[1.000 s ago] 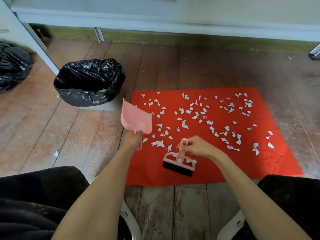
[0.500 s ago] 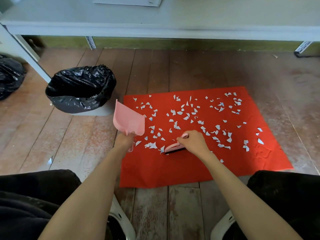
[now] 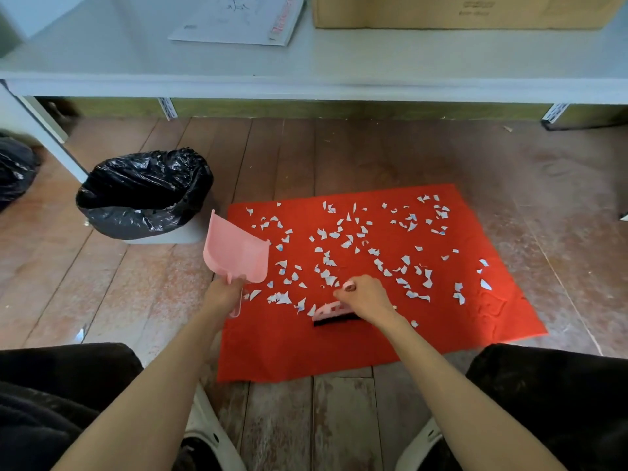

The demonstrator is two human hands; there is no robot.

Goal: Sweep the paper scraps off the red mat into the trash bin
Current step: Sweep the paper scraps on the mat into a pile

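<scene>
A red mat (image 3: 306, 348) lies on the wooden floor, strewn with several white paper scraps (image 3: 343, 239). My left hand (image 3: 222, 295) grips the handle of a pink dustpan (image 3: 236, 251), held tilted at the mat's left edge. My right hand (image 3: 365, 297) grips the handle of a pink hand brush (image 3: 331, 312) whose black bristles touch the mat's near middle. A trash bin (image 3: 142, 195) lined with a black bag stands on the floor to the left of the mat.
A grey table (image 3: 306, 62) spans the back, with papers (image 3: 238, 18) and a cardboard box (image 3: 458, 11) on it. A table leg (image 3: 47, 137) and another black bag (image 3: 15, 171) are at the left. My knees and a white chair frame (image 3: 210, 433) fill the foreground.
The view has tilted up, showing the table top. My right hand lowered the brush from upright to flat on the mat. The dustpan stays held at the mat's left edge.
</scene>
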